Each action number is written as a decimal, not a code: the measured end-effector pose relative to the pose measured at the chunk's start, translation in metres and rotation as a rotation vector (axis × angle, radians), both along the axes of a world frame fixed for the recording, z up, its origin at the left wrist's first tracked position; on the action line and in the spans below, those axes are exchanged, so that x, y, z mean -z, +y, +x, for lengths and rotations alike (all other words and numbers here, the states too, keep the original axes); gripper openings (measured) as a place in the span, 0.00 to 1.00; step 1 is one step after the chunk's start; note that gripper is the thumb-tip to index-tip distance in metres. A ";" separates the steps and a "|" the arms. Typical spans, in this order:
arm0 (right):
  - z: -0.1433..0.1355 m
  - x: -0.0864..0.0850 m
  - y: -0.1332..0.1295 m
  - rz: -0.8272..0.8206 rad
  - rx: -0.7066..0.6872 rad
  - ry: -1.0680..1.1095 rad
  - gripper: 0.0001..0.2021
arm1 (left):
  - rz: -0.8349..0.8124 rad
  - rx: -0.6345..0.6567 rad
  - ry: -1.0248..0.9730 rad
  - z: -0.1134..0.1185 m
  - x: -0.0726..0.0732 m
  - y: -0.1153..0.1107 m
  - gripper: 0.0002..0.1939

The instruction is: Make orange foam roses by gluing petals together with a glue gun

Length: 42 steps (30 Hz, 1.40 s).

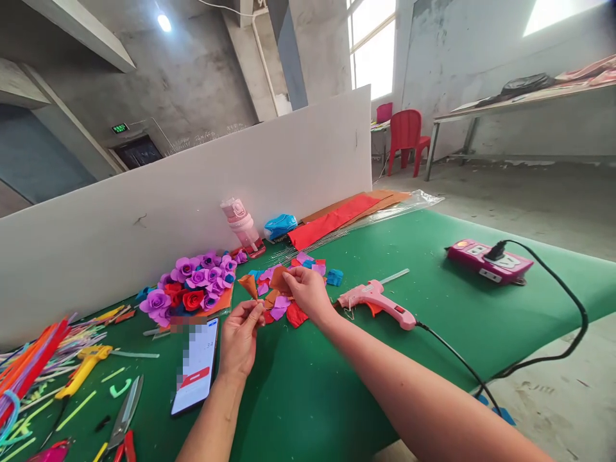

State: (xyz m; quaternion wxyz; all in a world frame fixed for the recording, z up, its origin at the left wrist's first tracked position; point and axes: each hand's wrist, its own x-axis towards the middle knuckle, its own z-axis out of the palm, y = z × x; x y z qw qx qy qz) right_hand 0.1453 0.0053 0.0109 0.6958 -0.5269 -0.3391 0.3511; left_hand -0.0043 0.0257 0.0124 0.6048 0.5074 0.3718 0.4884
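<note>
My left hand (240,337) is closed in a pinch below a small orange paper flower (249,286), rolled like a cone; its stem is mostly hidden by the fingers. Between the thumb and fingers of my right hand (308,290) is an orange paper petal (278,280), a little to the right of the flower. Loose paper petals (297,314) in purple, red, blue and orange lie under and behind both hands. Close to my right wrist rests a pink glue gun (378,296) with a glue stick in it. A phone (198,366) lies beside my left forearm.
Finished purple and red paper flowers (197,279) lie at the left, near a pink bottle (243,228). Scissors (126,410), a yellow glue gun (84,369) and pipe cleaners (36,366) lie further left. A power strip (488,262) with a black cable is at right.
</note>
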 end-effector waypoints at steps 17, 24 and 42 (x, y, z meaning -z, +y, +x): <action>-0.011 -0.011 -0.015 -0.009 0.034 -0.342 0.06 | -0.117 0.110 -0.010 0.004 -0.004 -0.006 0.13; -0.012 -0.012 -0.015 -0.008 0.004 -0.293 0.07 | -0.102 0.089 0.011 0.003 0.000 -0.005 0.13; -0.013 -0.015 -0.019 -0.037 -0.052 -0.281 0.06 | 0.030 0.085 0.132 0.004 0.003 -0.005 0.12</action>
